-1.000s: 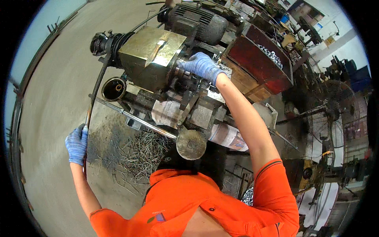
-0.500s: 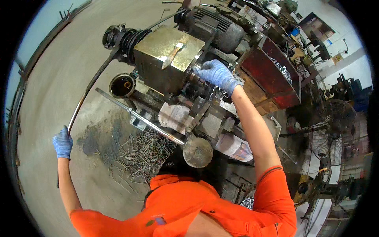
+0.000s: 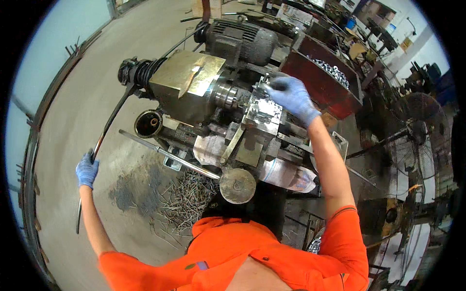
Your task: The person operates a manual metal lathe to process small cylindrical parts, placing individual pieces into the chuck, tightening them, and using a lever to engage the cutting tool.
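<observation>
On the left, my left hand (image 3: 87,169), in a blue-grey glove, is closed round a long lever bar (image 3: 110,122) that runs up to the rear end of the lathe headstock (image 3: 182,92). My right hand (image 3: 292,97), gloved too with dark fingertips, sits over the far side of the shiny tool carriage (image 3: 264,114). Its thumb and fingers are bent together; what they hold, if anything, is hidden. Left of that hand, the round chuck (image 3: 225,95) faces the carriage. A flat brush (image 3: 190,82) rests on top of the headstock.
A red metal bin (image 3: 310,75) of shiny small parts stands beyond my right hand. Nearer are an oily cup (image 3: 148,123), a slanting steel handle (image 3: 182,157) and a round weight (image 3: 238,185). Thin metal scraps (image 3: 191,201) litter the floor. A fan (image 3: 420,126) stands right.
My right hand has moved from beside the chuck to the right, over the carriage, uncovering the chuck. My left hand keeps its grip on the lever bar. The whole view has shifted slightly.
</observation>
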Available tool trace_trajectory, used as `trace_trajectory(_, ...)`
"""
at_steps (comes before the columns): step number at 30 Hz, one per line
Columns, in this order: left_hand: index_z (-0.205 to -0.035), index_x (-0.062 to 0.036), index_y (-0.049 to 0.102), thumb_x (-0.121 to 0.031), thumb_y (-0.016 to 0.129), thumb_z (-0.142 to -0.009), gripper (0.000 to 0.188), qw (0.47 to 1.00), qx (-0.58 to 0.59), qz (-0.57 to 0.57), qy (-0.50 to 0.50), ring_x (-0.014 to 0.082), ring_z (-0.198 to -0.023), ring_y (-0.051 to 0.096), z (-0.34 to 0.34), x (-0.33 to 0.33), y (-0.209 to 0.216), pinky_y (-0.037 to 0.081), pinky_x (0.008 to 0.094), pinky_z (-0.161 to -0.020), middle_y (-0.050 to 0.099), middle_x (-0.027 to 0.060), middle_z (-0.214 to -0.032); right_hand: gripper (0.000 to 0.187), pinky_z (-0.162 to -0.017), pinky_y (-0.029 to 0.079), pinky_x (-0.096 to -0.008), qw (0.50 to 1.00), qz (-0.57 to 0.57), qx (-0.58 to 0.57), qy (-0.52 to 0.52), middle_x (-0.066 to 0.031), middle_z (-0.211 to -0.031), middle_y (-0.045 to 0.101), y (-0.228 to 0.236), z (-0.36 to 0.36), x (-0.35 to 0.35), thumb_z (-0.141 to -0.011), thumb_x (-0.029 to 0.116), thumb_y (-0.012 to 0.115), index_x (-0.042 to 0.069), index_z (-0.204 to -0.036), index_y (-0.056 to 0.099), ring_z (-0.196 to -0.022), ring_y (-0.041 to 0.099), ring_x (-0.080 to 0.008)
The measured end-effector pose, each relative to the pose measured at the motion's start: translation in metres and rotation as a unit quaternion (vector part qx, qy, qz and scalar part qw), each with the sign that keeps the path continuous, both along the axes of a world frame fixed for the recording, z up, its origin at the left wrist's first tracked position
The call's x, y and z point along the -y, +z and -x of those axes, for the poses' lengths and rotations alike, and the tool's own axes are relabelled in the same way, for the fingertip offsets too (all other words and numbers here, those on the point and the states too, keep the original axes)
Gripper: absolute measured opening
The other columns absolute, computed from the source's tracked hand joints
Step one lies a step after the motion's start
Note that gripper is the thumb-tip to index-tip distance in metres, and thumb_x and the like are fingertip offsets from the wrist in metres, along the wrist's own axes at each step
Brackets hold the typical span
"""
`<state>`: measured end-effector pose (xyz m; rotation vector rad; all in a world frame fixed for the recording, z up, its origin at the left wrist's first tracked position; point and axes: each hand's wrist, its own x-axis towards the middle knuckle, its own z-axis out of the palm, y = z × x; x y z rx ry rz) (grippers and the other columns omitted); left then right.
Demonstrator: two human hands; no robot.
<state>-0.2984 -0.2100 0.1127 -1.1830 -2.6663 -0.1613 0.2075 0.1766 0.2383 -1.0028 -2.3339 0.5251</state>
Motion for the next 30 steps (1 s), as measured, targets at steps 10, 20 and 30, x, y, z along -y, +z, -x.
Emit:
trace_trajectory(10,-0.104,-0.0073,0.064,-0.041,0.064,-0.073,0.046,0.966,0.243,0.060,-0.068,0.0367,-0.089,0.061,-0.163,-0.135,-0.225,0.049,0.0438,-0.077,0.064,0.0204,-0.094,0.019,-0.060,0.047,-0.0272,0.974,0.031,0.034,-0.220,-0.0097,-0.069,0.065,-0.060,-0.246,0.039,-0.077,0.017,0.069,-0.002,-0.077,0.065,-0.062,0.058,-0.0107)
trace_trajectory(20,-0.088,-0.0202,0.067,-0.035,0.055,-0.076,0.023,0.951,0.049,0.232,-0.198,0.0292,-0.086,0.063,-0.111,-0.169,-0.193,0.050,0.0382,-0.072,0.066,0.0104,-0.089,0.020,-0.062,0.047,-0.0254,0.912,0.053,0.010,-0.406,-0.0075,-0.072,0.067,-0.132,-0.404,0.071,-0.076,0.015,0.073,-0.004,-0.079,0.065,-0.063,0.057,-0.0078)
trace_trajectory(30,-0.102,-0.0134,0.066,-0.037,0.058,-0.081,0.033,0.978,0.187,-0.039,-0.080,0.0290,-0.089,0.063,-0.080,-0.100,-0.083,0.049,0.0399,-0.079,0.066,0.0136,-0.095,0.060,-0.097,0.038,-0.0405,0.805,0.077,0.434,-0.397,-0.0180,-0.121,0.054,-0.153,-0.476,0.043,-0.071,0.044,0.066,0.007,-0.118,0.056,-0.114,0.049,-0.0332)
